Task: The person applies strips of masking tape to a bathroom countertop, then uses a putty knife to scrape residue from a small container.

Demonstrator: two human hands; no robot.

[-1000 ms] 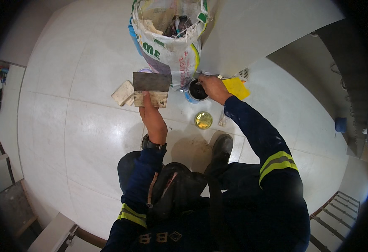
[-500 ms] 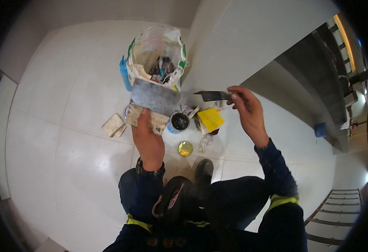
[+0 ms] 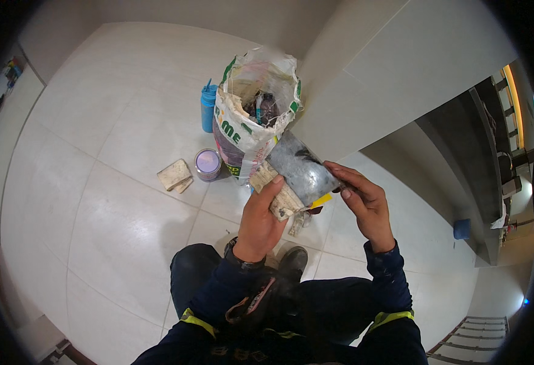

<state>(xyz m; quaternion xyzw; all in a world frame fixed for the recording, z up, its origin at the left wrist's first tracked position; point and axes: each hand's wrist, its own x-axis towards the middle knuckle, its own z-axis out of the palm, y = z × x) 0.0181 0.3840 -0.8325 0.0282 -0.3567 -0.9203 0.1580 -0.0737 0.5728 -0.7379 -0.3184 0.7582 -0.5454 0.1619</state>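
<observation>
My left hand (image 3: 258, 224) grips the pale, worn handle of a wide scraper (image 3: 309, 179), thumb on top. The scraper's broad grey metal blade is tilted up to the right and has a dark smear near its upper edge. My right hand (image 3: 369, 210) is closed, thumb against fingers, on a small putty knife (image 3: 341, 187) at the blade's right edge. Most of that knife is hidden by the fingers and the angle. Under the scraper, a piece of yellow sheet (image 3: 323, 201) peeks out; the can of dark paste is out of sight behind my hands.
An open woven sack (image 3: 242, 137) stands ahead with a blue bottle (image 3: 208, 111) at its left. A round tub with a lilac top (image 3: 208, 163) and pale flat blocks (image 3: 174, 174) lie on the tiled floor to the left. A wall panel (image 3: 352, 91) rises at the right.
My left hand has moved right with the scraper and turned its blade. My right hand has lowered the putty knife from beyond the blade to its edge. The view has shifted.
</observation>
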